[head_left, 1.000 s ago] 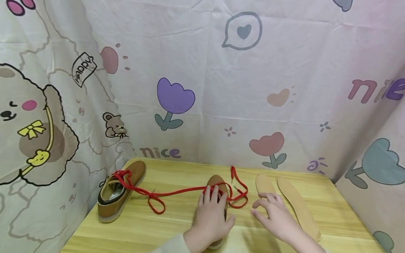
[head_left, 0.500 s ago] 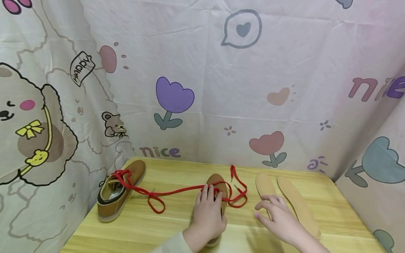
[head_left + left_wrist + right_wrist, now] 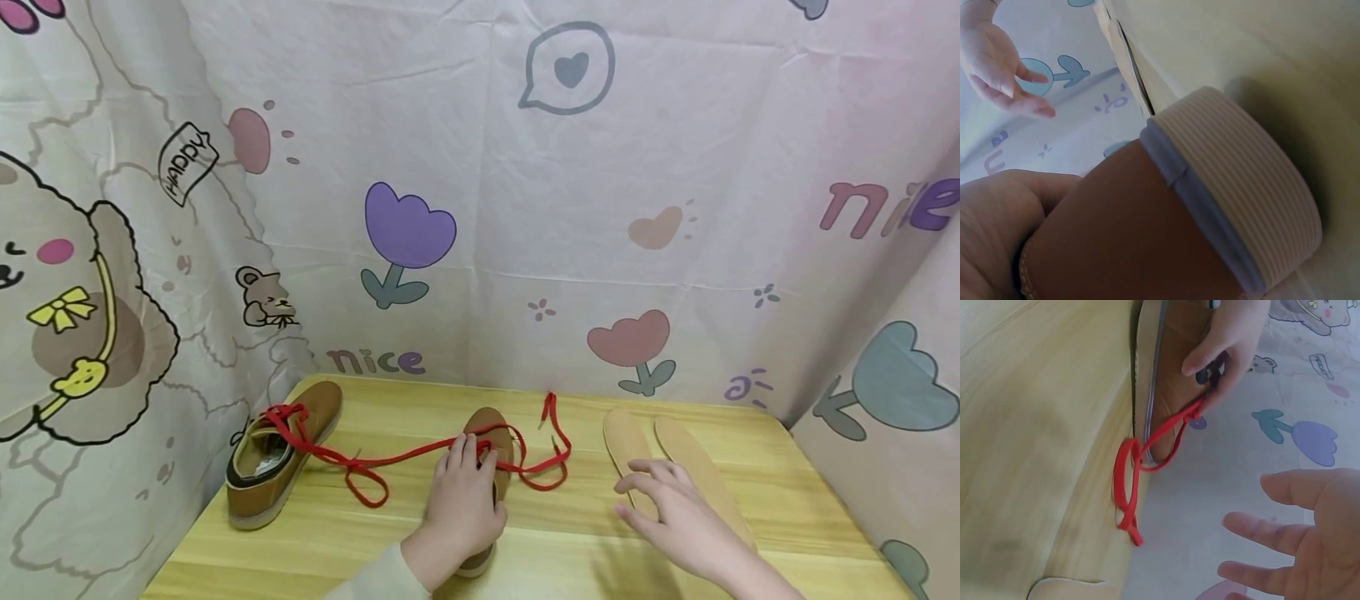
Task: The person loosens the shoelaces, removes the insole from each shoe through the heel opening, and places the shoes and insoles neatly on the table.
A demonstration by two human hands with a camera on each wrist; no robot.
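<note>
Just left of the table's middle is a brown leather shoe [image 3: 486, 419], toe pointing away. My left hand [image 3: 463, 500] lies over its opening and holds it, thumb on the right side, as the right wrist view shows. The left wrist view catches the shoe's heel [image 3: 1135, 225] and pale ribbed sole [image 3: 1247, 181]. My right hand [image 3: 675, 515] hovers with loosely bent, spread fingers and nothing in it, over two tan insoles, a left one [image 3: 624, 433] and a right one [image 3: 701, 462]. Red laces [image 3: 412, 456] trail across the table; the held shoe's inside is hidden.
A matching brown shoe [image 3: 262, 487] with red laces stands at the table's left edge, crumpled white stuff inside it. Printed curtains [image 3: 510, 208] enclose the wooden table [image 3: 360, 550] at the back and both sides.
My left hand and the held shoe have shifted left, the shoe now slightly slanted, and the loose lace loops followed. My right hand has drifted a little to the right.
</note>
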